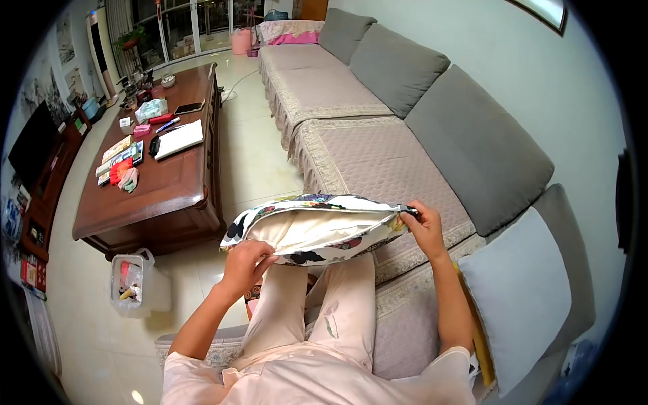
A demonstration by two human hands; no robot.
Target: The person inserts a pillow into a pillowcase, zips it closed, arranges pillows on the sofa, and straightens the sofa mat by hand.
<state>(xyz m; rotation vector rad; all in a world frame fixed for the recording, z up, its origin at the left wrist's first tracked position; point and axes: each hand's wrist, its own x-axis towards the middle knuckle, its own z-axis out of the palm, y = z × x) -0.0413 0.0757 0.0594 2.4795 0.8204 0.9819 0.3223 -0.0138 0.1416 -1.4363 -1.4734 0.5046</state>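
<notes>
A patterned cushion cover [337,251] with a white, black and coloured print lies across the lap, its long opening facing up. Cream filling or an inner pillow [304,226] shows through the gap. My left hand [250,264] pinches the near edge of the opening at its left end. At the right end, my right hand [425,226] is closed on the corner of the cover, by the end of the opening.
A wooden coffee table [162,196] with papers, a phone and small items stands at the left. Below it is a clear bin [158,287]. The sofa [378,158] carries grey cushions [479,148]; a light blue-grey pillow [520,297] leans at the right.
</notes>
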